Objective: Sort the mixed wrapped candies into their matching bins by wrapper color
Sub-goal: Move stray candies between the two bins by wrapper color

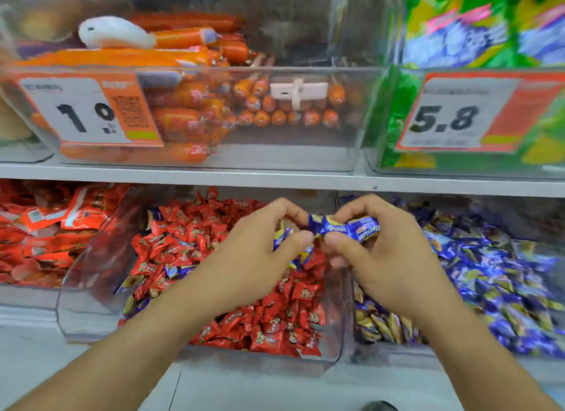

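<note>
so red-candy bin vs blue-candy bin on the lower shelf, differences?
The red-candy bin holds mostly red wrappers with blue strays mixed in; the blue-candy bin shows only blue and gold. The red-candy bin sits left, under the left hand; the blue-candy bin sits right, past the right hand. Both are clear plastic, open-topped and well filled.

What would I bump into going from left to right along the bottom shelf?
Orange-red packets → bin of red candies with a few blue ones mixed in → left hand → blue candies pinched in both hands' fingers → right hand → bin of blue candies.
</note>
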A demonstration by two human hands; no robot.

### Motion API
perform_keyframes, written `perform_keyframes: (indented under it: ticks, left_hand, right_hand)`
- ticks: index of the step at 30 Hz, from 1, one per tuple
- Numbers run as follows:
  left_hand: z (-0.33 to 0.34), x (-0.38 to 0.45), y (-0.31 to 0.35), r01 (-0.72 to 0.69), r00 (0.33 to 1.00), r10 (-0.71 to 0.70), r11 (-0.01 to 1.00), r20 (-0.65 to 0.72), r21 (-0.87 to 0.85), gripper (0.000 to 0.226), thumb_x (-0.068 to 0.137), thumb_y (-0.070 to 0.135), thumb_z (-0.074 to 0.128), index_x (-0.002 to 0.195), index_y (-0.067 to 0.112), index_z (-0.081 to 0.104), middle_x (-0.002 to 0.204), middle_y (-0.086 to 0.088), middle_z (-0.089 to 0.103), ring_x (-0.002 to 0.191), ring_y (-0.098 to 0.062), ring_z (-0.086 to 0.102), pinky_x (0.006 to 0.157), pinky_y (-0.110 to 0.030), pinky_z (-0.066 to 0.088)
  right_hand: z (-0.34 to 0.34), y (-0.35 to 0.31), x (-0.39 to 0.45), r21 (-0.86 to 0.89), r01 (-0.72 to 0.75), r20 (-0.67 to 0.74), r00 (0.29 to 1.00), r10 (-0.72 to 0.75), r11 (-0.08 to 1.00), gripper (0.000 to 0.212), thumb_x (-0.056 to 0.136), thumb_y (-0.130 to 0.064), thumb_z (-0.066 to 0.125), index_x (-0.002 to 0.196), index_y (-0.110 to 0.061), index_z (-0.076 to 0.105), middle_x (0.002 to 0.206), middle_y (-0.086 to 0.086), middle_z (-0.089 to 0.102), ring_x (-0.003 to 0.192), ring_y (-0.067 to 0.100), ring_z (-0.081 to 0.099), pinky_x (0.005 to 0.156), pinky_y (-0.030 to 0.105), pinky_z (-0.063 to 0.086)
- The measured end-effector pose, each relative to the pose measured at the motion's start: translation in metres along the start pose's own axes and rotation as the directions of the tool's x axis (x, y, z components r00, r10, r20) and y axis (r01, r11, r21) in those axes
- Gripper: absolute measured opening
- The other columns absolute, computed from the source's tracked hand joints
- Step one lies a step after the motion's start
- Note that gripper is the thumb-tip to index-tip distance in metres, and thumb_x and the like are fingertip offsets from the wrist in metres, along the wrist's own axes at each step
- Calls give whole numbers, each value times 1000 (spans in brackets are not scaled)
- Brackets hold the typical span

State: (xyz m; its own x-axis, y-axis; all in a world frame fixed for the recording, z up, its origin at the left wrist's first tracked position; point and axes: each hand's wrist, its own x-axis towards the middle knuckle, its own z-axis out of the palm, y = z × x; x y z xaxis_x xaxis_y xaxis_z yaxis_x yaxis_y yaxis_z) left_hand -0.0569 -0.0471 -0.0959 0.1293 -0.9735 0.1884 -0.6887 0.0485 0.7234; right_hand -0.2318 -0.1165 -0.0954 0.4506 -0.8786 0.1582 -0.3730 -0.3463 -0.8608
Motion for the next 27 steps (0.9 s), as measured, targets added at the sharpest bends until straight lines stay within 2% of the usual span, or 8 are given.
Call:
perform_keyframes:
  ticks: [3,6,11,16,19,22,24,27]
  left_hand:
    - [21,24,24,-64,992,47,988,117,141,14,90,34,65,103,30,62,83,9,63,73,0,54,69,-19,41]
    - [49,52,44,-100,987,77,981,142,164,20,87,34,68,106,27,64,91,5,63,81,-7,55,72,-22,37]
    - [70,65,59,-235,939,135,924,317,301,68,87,45,67,141,14,39,132,-5,55,120,-21,50,86,-17,33]
    - [29,27,17,-245,967,211,923,141,296,43,89,54,53,126,32,54,117,9,59,111,-5,53,98,-27,41]
    - [-26,-12,-27,0,977,-89,907,192,420,49,83,63,58,124,35,54,108,21,58,98,9,55,89,-15,45]
    - [-88,-42,-65,183,870,-421,760,258,624,75,58,91,44,118,46,50,103,24,59,92,8,58,85,-19,49]
    - [-114,-54,-80,235,788,-554,675,270,700,62,70,75,61,122,42,55,106,19,62,89,4,59,83,-20,49]
    - [-122,-62,-95,229,758,-598,618,261,752,53,78,50,74,127,41,56,106,13,64,84,-4,57,80,-22,48]
  right_hand:
    - [-38,19,0,-161,-57,-42,998,51,985,23,83,-16,77,83,-30,59,65,-2,70,52,17,67,56,31,54]
    - [-69,36,1,-288,-70,-145,989,29,955,25,83,-15,75,81,-35,59,86,-9,68,64,13,63,59,23,42]
    - [-90,59,7,-337,-153,-156,982,105,929,30,83,-22,74,111,-31,66,118,6,62,113,20,55,95,25,39]
    - [-84,54,4,-390,-100,-135,990,51,915,25,89,-26,69,112,-35,68,109,5,61,102,20,55,84,23,34]
    - [-56,40,3,-357,-24,-142,989,-28,934,17,91,-22,67,105,-29,71,99,-1,61,93,15,56,84,24,37]
    - [-9,14,6,-305,139,-102,979,-177,942,15,90,-18,66,102,-25,70,91,-9,62,86,10,61,86,31,50]
    - [29,-7,8,-218,251,-58,961,-270,943,18,89,-19,64,105,-27,63,97,-9,58,83,3,61,83,30,52]
    - [85,-31,12,-102,348,142,932,-333,932,16,90,-22,64,101,-30,56,103,-10,57,82,1,60,79,27,51]
